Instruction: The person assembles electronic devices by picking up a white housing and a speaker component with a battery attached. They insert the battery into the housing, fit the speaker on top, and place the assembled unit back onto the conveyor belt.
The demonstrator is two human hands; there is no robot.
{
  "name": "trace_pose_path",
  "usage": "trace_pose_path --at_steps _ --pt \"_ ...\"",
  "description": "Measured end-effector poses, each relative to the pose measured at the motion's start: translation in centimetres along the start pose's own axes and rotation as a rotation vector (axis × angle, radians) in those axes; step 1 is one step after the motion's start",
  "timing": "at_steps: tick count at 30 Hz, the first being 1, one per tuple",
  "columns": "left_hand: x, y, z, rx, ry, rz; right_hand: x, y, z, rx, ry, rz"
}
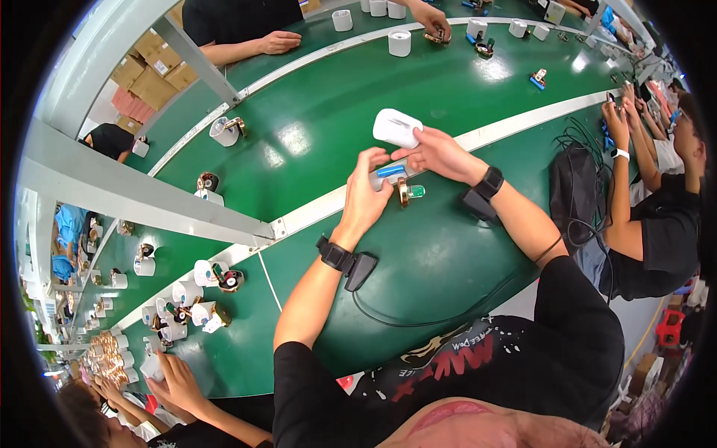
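My right hand [446, 155] grips a white, rounded plastic housing [396, 128] by its near right end, thumb on top. A dark slot shows in the housing's side. Below it, my left hand [365, 193] has its thumb and fingers closed round a small electronic assembly. On this assembly I see a blue cylindrical battery [390, 171], a round copper-coloured part [404, 193] and a small green circuit board [417, 191]. The two pieces are apart, held over the pale rail between the near bench and the green belt. Part of the assembly is hidden by my fingers.
Several white housings with parts [203, 273] cluster on the bench at left. A black bag with cables [573, 179] lies at right. A white frame post [149, 194] crosses the left side. Co-workers sit both sides and across the green belt [328, 112], which carries scattered assemblies.
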State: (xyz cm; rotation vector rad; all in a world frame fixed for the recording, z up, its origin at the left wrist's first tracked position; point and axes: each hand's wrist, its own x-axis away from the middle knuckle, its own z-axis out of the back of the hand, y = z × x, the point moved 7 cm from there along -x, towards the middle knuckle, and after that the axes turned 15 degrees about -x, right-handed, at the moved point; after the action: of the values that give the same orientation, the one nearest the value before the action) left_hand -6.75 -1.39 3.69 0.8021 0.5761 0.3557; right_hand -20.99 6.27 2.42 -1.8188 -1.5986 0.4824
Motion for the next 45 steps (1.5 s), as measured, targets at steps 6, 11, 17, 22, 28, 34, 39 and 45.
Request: trace_pose_path --at_steps 6,11,17,22,28,34,39,45 --pt "-0.7 -0.6 1.5 0.523 0.217 0.094 -0.1 3.3 -1.6 0.007 -0.182 -0.107" --pt "-1.8 -1.2 3.1 0.558 0.179 0.084 -0.8 2.1 -2.1 0.464 -0.145 -0.028" --pt "-0.8 -4.8 6.1 0.181 0.472 0.177 -0.2 -0.3 -2.6 1.281 0.091 0.288" --pt "-0.9 -5.0 5.2 0.007 0.386 0.186 0.2 0.9 -3.7 1.565 -0.014 0.530" --pt "-0.8 -2.4 5.4 -0.203 0.335 0.065 0.1 0.1 -2.5 1.008 0.035 0.337" --pt "-1.0 -0.8 5.2 -0.293 0.313 -0.041 0.5 -1.2 -2.9 0.622 0.120 0.367" --pt "-0.7 -0.3 4.6 -0.323 0.285 -0.128 1.1 -1.6 -3.8 0.716 0.169 0.421" --pt "-0.8 0.4 4.5 -0.357 0.295 -0.184 1.9 -2.3 -4.9 0.922 0.189 0.470"
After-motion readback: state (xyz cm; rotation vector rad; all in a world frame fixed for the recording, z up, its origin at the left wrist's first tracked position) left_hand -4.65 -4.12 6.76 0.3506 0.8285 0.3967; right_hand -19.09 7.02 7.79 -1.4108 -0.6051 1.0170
